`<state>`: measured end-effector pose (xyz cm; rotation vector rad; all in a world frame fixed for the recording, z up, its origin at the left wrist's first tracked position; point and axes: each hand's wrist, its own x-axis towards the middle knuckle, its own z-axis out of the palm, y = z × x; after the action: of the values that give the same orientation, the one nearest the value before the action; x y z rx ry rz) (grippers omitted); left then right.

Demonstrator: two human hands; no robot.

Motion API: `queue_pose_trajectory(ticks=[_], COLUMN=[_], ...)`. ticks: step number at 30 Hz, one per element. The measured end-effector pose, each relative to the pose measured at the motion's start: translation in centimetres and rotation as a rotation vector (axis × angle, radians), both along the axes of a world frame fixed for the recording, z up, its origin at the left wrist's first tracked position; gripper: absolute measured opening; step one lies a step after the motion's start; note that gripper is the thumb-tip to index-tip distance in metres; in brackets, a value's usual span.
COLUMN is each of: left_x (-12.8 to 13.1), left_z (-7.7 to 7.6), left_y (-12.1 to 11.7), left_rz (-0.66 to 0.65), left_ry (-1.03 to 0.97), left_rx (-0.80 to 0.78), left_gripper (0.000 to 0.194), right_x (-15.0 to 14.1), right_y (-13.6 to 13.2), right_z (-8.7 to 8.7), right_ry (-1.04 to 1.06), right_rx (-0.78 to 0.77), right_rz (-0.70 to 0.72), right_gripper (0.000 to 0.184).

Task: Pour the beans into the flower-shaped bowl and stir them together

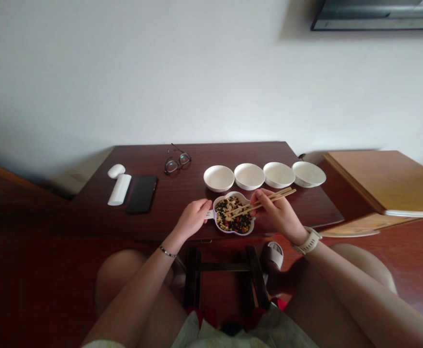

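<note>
Right hand [274, 213] pinches light wooden chopsticks [274, 198] in a white lobed purple-rimmed dish [233, 233] of mixed beans [233, 217]; left hand [193, 218], fingers pressed together, holds its tab. Risk: a chopstick slip could flick beans onto the dark wooden tabletop [233, 154].

The table [142, 157] carries four white bowls [249, 176], standing in one row toward its far right edge. Just in front of them is one white lobed dish [232, 233] with one handle, filled with a mixed food. There are two hands: one left hand [193, 220] and one right hand [278, 215]. The right hand has one pair of wooden chopsticks [265, 204]. Toward the far left corner lie one pair of glasses [177, 162], one white computer mouse [116, 170], one white oblong bar [119, 189] and one black smartphone [142, 194]. The wrists carry one white wristwatch [307, 240] and one bracelet [168, 252].
</note>
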<state>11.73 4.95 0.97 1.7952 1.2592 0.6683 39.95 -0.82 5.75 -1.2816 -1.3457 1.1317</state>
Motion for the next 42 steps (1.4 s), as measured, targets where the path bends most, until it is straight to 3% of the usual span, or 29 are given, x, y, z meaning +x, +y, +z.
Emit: queue_pose_trajectory(ticks=[5,10,13,16,22,25,34,39,42], left_x=[0.0,0.0,0.0,0.0,0.0,0.0,-0.1,-0.1,-0.1], left_z=[0.0,-0.2,-0.3,-0.3,-0.1,0.0,-0.1,-0.6,-0.6], left_y=[0.0,0.1,0.1,0.1,0.0,0.0,0.0,0.1,0.1], left_rz=[0.002,0.004,0.002,0.000,0.003,0.001,-0.002,0.010,0.008], left_ry=[0.007,0.025,0.024,0.023,0.031,0.034,0.040,0.033,0.025], left_rx=[-0.002,-0.001,0.001,0.005,0.009,0.013,0.014,0.010,0.013], left_gripper=[0.046,0.047,0.048,0.048,0.047,0.047,0.046,0.047,0.047], right_x=[0.0,1.7,2.1,1.4,-0.7,-0.4,3.3,3.0,1.8], right_y=[-0.1,0.5,0.4,-0.3,-1.5,-1.3,-0.5,-0.6,-0.5], right_z=[0.0,0.6,1.2,1.3,0.0,0.1,2.7,1.8,0.8], right_ry=[-0.047,-0.183,-0.148,-0.048,-0.007,-0.091,-0.231,-0.241,-0.176], right_rx=[-0.014,0.080,0.114,0.068,0.006,0.051,0.132,0.104,0.105], right_rz=[0.079,0.005,-0.021,0.045,0.199,0.159,-0.075,0.175,0.205], right_gripper=[0.052,0.052,0.053,0.052,0.044,0.043,0.055,0.051,0.046])
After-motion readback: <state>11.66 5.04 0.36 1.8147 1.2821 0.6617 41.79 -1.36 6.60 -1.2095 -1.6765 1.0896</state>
